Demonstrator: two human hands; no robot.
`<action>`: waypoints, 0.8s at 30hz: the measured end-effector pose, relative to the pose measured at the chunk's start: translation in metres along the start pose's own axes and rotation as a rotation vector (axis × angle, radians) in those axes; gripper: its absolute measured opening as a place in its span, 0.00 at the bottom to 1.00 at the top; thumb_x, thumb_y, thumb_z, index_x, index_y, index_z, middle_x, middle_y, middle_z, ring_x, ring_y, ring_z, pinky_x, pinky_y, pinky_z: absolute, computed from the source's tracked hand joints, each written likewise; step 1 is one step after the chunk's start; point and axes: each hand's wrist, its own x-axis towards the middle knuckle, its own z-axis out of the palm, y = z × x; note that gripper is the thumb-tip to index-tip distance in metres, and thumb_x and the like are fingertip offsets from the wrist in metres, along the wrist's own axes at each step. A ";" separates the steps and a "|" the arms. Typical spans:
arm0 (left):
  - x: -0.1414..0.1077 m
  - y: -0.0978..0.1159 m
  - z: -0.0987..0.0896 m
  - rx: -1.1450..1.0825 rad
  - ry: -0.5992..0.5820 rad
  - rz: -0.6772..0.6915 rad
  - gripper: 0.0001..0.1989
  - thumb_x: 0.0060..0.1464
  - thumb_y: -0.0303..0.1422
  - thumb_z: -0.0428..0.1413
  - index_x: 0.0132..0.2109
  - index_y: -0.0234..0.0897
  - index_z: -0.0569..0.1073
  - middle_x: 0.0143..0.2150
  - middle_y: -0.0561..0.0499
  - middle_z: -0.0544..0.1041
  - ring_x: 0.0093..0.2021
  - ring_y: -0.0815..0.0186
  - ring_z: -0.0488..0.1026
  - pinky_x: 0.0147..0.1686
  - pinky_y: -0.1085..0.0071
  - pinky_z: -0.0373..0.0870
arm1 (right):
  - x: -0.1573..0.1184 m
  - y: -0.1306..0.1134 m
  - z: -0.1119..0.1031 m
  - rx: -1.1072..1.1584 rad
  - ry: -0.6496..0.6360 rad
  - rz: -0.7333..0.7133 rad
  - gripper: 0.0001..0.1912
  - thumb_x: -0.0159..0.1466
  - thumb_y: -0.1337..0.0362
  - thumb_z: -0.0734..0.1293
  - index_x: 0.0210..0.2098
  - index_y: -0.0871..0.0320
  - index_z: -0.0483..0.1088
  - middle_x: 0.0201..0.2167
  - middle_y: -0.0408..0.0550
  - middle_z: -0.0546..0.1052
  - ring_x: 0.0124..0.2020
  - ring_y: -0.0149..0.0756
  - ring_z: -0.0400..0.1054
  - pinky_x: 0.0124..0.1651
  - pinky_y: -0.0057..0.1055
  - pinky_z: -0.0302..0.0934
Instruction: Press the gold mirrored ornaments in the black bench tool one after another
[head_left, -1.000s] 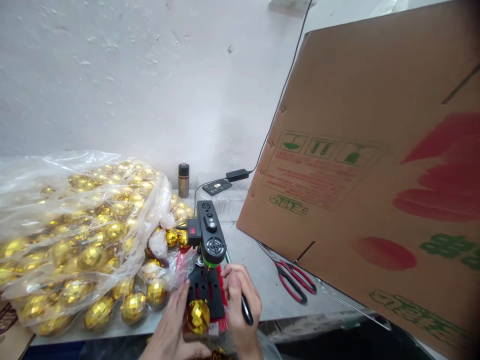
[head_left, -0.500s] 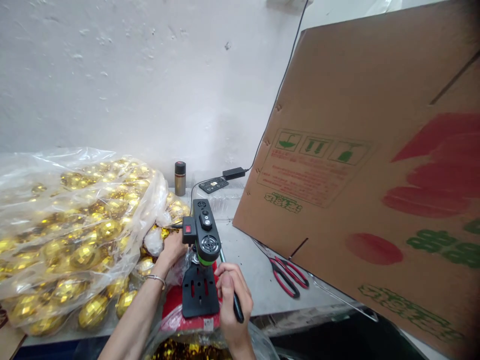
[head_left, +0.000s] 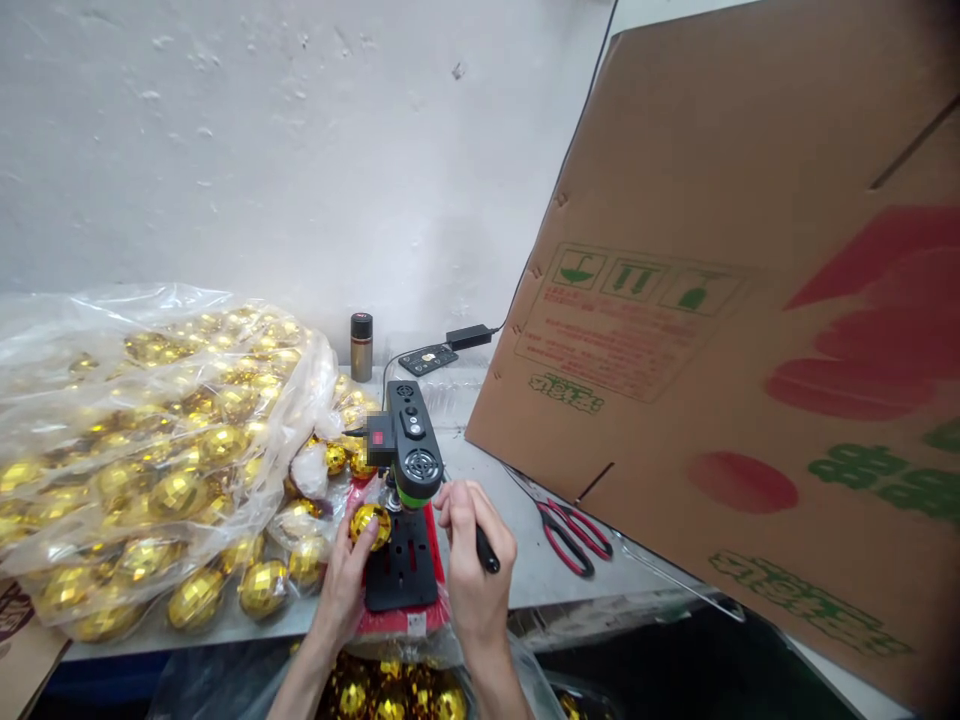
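My left hand (head_left: 349,560) is closed around a gold mirror-faceted ball (head_left: 370,526), beside the post of a black device (head_left: 412,440) on a slotted black base plate (head_left: 401,575). Right of the plate, my right hand (head_left: 476,545) is curled round a slim pen-like tool (head_left: 487,550); its black rounded end pokes out past the fingers, and its tip is hidden. The device has round grilles, a green band underneath and a cable at its side. Below the plate, an open plastic bag (head_left: 390,690) holds several more gold balls.
A big clear bag of gold balls (head_left: 150,450) fills the left, with loose balls (head_left: 262,588) before it. Red-handled scissors (head_left: 574,535) lie by a large leaning carton (head_left: 675,350). A dark-capped bottle (head_left: 361,348), a black patterned card-like thing (head_left: 427,358) and a power adapter (head_left: 469,336) sit behind.
My left hand has come back from the pile behind the device, now with a gold ball in it. My right hand has risen slightly, still gripping the tool.
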 end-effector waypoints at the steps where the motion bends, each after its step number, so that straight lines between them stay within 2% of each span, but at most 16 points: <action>1: -0.002 -0.007 0.002 0.052 0.016 0.028 0.33 0.63 0.58 0.56 0.63 0.39 0.71 0.64 0.38 0.79 0.67 0.47 0.75 0.64 0.52 0.74 | 0.000 0.000 0.000 0.002 -0.002 -0.005 0.23 0.78 0.60 0.58 0.25 0.54 0.63 0.24 0.40 0.68 0.24 0.29 0.62 0.28 0.27 0.58; 4: -0.005 -0.022 0.008 0.156 0.056 0.085 0.34 0.60 0.58 0.58 0.62 0.37 0.71 0.65 0.35 0.78 0.69 0.42 0.72 0.69 0.43 0.68 | -0.002 0.002 -0.001 0.011 -0.006 -0.015 0.23 0.79 0.60 0.58 0.26 0.53 0.63 0.24 0.40 0.68 0.25 0.30 0.64 0.29 0.27 0.60; 11: -0.013 -0.042 0.011 0.374 -0.062 0.253 0.28 0.61 0.48 0.60 0.61 0.36 0.73 0.61 0.34 0.80 0.62 0.40 0.77 0.63 0.38 0.72 | -0.009 0.006 -0.001 0.043 -0.010 -0.021 0.21 0.79 0.62 0.58 0.27 0.54 0.63 0.25 0.40 0.69 0.28 0.30 0.66 0.33 0.26 0.63; 17: -0.009 -0.034 0.009 0.399 -0.195 0.343 0.26 0.62 0.44 0.58 0.63 0.35 0.73 0.61 0.33 0.80 0.61 0.43 0.78 0.61 0.42 0.76 | -0.011 0.007 -0.003 0.055 -0.011 -0.022 0.22 0.79 0.61 0.58 0.26 0.53 0.63 0.25 0.41 0.68 0.29 0.32 0.67 0.34 0.28 0.63; 24: 0.000 -0.032 0.014 0.516 -0.160 0.329 0.27 0.53 0.42 0.62 0.58 0.34 0.75 0.53 0.33 0.83 0.54 0.40 0.80 0.56 0.39 0.77 | -0.018 0.015 -0.007 0.049 -0.031 -0.096 0.19 0.78 0.65 0.57 0.29 0.53 0.66 0.27 0.42 0.72 0.28 0.32 0.68 0.31 0.29 0.62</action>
